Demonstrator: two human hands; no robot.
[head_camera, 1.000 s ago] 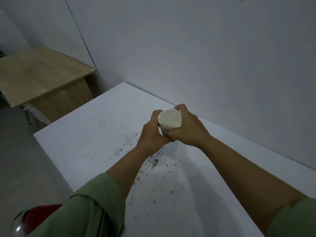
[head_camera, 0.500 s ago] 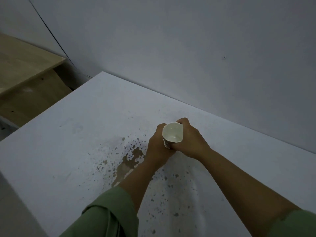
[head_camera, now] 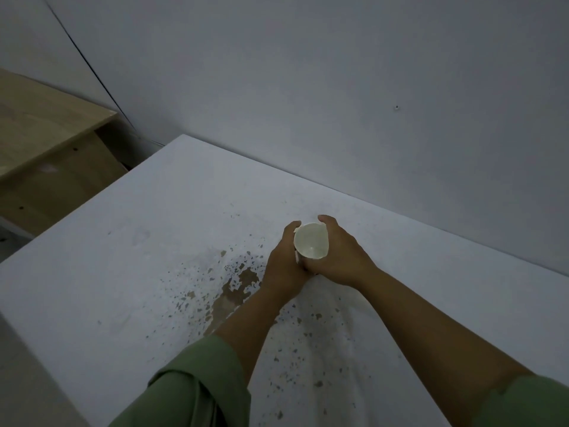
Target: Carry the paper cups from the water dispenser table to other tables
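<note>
Head view looks down on a white paper cup (head_camera: 311, 245) clasped between two bare hands over a white table (head_camera: 129, 272). On one side the left hand (head_camera: 284, 266) wraps its fingers round the cup wall; on the other the right hand (head_camera: 340, 257) does the same, so each grip is closed on the cup, thumbs curling over the far rim. The cup stands upright with its mouth open toward the camera, its inside pale and seemingly without contents. Whether its base touches the table cannot be told, since the palms hide it. Just to the near left of the grip, brown patches of chipped paint (head_camera: 234, 288) show where the white surface has flaked, with smaller specks scattered back along the forearms. Green sleeves (head_camera: 197, 386) are pushed up on both arms. Beyond the grip rises a plain grey wall (head_camera: 338, 87). Well off to the far left stands a wooden desk (head_camera: 40, 124), apart from the white table.
</note>
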